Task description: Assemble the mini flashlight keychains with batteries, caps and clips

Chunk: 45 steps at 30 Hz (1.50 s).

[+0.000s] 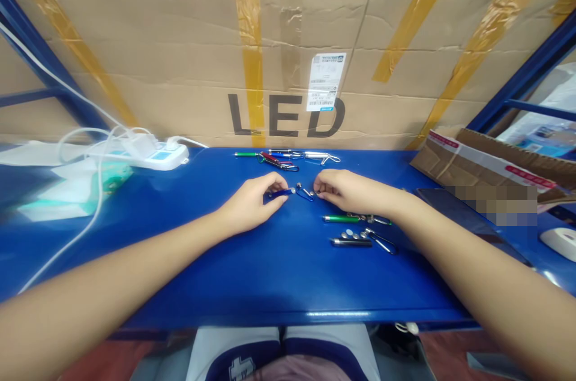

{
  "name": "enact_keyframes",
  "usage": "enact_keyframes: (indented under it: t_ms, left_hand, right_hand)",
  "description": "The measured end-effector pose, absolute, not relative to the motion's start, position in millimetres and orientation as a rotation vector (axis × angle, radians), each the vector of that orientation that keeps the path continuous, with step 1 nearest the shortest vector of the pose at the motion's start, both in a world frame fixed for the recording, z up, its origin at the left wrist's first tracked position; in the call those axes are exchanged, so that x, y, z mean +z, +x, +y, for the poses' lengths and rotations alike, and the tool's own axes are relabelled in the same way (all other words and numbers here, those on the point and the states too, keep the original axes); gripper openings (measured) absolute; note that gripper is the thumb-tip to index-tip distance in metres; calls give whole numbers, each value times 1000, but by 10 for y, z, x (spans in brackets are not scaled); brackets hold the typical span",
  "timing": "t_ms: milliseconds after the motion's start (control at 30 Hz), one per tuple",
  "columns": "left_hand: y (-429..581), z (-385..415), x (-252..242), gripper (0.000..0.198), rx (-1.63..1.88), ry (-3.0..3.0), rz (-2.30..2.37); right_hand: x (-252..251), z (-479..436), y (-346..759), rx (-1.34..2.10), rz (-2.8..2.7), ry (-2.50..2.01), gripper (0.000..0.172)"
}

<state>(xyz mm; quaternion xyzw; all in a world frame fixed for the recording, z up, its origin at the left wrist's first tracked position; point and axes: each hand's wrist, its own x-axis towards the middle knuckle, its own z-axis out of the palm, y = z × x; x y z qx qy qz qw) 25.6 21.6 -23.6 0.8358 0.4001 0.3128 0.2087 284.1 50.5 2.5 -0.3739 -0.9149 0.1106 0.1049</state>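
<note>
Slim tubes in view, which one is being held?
The blue tube, pinched in the left hand; the black tube and all others lie on the tabletop.

blue tube (pixel 281 192), green tube (pixel 341 219), black tube (pixel 351 243), blue table (pixel 261 279), brown cardboard (pixel 175 51), yellow tape (pixel 250 27)

One head-worn camera faces forward and down, near the hands (pixel 249 206) and blue table (pixel 189 273)
</note>
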Motion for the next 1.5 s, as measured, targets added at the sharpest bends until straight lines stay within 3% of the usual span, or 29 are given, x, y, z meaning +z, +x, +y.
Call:
enact_keyframes:
  t_ms: [900, 1500]
  left_hand:
    - [264, 228, -229, 16, 863, 2341, 1165]
    - [263, 238, -244, 24, 879, 2305, 1115]
  right_hand:
    - [83, 503, 2919, 404, -2706, -1209, 17]
    - [122, 446, 2843, 370, -2587, -1172, 7]
